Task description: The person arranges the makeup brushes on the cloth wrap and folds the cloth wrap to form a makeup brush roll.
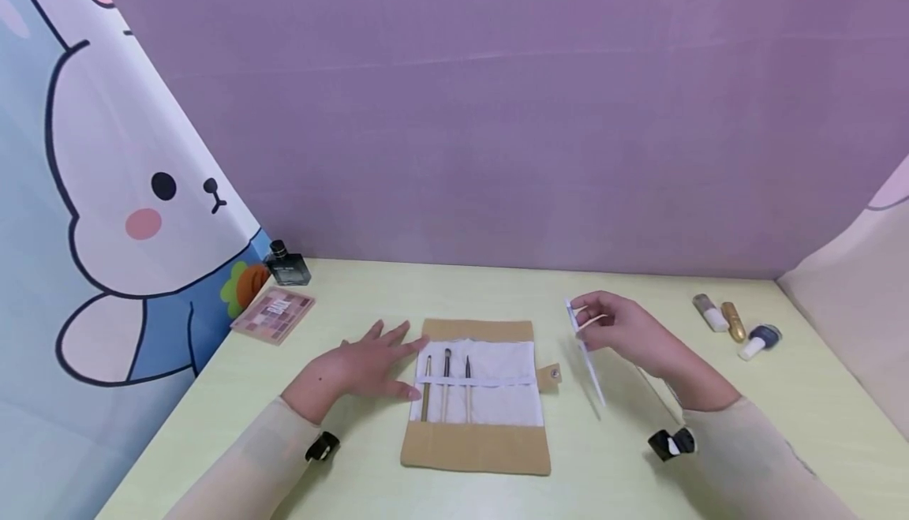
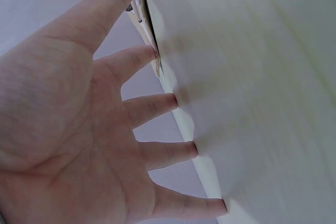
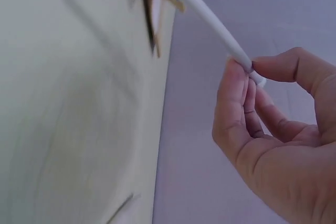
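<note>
A tan brush roll lies unfolded on the table, its white lining facing up. Three slim makeup brushes sit side by side under the white elastic band in its left half. My left hand spreads its fingers at the roll's left edge, thumb and index finger on the edge, the other fingertips down on the table. To the right of the roll, my right hand pinches a slim white rod with rounded ends near its far end, holding it tilted above the table.
Beneath my right wrist lies another thin stick. A snap tab sticks out from the roll's right side. At back left are an eyeshadow palette and a dark bottle; several small cosmetics, including a gold tube, lie at right.
</note>
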`<state>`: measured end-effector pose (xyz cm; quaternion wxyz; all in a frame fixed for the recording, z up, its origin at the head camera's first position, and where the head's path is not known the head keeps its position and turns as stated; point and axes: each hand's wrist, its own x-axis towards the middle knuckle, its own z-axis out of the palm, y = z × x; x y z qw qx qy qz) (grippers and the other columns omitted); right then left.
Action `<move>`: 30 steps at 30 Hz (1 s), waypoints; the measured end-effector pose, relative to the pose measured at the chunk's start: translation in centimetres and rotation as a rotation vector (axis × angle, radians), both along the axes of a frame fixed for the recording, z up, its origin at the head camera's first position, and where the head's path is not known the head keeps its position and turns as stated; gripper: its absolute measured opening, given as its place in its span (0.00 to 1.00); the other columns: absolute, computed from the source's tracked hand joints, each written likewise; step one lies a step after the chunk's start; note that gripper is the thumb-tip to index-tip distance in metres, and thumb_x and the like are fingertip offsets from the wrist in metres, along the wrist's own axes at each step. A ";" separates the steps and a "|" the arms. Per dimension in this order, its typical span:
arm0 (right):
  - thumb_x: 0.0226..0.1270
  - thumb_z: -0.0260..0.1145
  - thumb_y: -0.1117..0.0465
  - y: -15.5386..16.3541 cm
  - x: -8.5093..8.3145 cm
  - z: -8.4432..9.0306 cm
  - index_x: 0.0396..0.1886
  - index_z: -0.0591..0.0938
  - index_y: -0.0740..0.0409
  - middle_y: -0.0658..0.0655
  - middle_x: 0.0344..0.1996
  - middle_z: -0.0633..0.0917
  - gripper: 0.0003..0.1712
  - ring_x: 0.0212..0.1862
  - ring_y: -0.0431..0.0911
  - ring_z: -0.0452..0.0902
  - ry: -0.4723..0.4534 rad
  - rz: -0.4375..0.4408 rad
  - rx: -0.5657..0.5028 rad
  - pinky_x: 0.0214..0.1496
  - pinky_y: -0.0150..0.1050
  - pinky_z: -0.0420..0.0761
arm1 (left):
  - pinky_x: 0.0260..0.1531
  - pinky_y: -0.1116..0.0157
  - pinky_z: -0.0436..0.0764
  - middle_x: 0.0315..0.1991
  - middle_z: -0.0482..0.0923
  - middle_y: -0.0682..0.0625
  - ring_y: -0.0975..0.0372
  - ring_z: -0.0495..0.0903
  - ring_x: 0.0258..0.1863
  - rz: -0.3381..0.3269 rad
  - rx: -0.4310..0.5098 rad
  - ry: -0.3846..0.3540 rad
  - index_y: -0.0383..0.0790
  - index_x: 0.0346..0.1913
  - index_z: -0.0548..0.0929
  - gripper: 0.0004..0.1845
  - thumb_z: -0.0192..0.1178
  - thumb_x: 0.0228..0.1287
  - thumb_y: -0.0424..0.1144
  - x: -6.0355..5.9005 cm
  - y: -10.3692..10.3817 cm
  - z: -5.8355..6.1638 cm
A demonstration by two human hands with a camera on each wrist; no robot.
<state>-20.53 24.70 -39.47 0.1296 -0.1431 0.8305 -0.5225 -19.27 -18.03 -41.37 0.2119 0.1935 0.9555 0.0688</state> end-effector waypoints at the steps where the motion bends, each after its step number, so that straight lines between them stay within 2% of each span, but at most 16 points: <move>1: 0.70 0.65 0.70 -0.2 -0.1 0.1 0.71 0.72 0.72 0.68 0.53 0.81 0.30 0.46 0.42 0.85 -0.004 0.002 -0.024 0.51 0.36 0.91 | 0.65 0.13 0.56 0.90 0.44 0.44 0.30 0.44 0.86 0.001 -0.001 -0.001 0.64 0.86 0.57 0.51 0.65 0.64 0.73 0.0 0.0 0.0; 9: 0.70 0.67 0.71 -2.4 -0.8 0.8 0.70 0.69 0.73 0.64 0.51 0.81 0.31 0.45 0.40 0.86 -0.021 -0.006 -0.145 0.53 0.38 0.91 | 0.65 0.13 0.57 0.90 0.45 0.44 0.31 0.44 0.86 0.014 -0.001 -0.007 0.64 0.86 0.58 0.51 0.66 0.64 0.72 0.1 0.3 0.3; 17: 0.71 0.66 0.75 -5.3 -1.9 0.6 0.67 0.67 0.74 0.59 0.49 0.80 0.28 0.44 0.39 0.87 -0.024 -0.012 -0.267 0.52 0.39 0.92 | 0.64 0.13 0.58 0.90 0.45 0.44 0.30 0.44 0.86 0.010 0.002 0.001 0.65 0.86 0.58 0.51 0.66 0.64 0.73 0.1 0.1 0.2; 23: 0.70 0.66 0.75 -7.5 -2.5 0.3 0.65 0.68 0.72 0.55 0.46 0.80 0.27 0.43 0.39 0.87 -0.041 -0.007 -0.294 0.51 0.40 0.92 | 0.64 0.13 0.57 0.90 0.45 0.44 0.30 0.44 0.86 0.008 0.013 -0.003 0.64 0.86 0.58 0.51 0.66 0.64 0.72 0.2 0.1 0.1; 30: 0.70 0.65 0.75 -8.9 -2.7 0.2 0.63 0.69 0.71 0.56 0.46 0.79 0.25 0.45 0.43 0.85 -0.041 0.009 -0.303 0.56 0.49 0.92 | 0.65 0.13 0.57 0.90 0.44 0.45 0.30 0.43 0.86 0.009 0.006 -0.002 0.65 0.86 0.57 0.51 0.65 0.65 0.72 0.1 0.0 0.2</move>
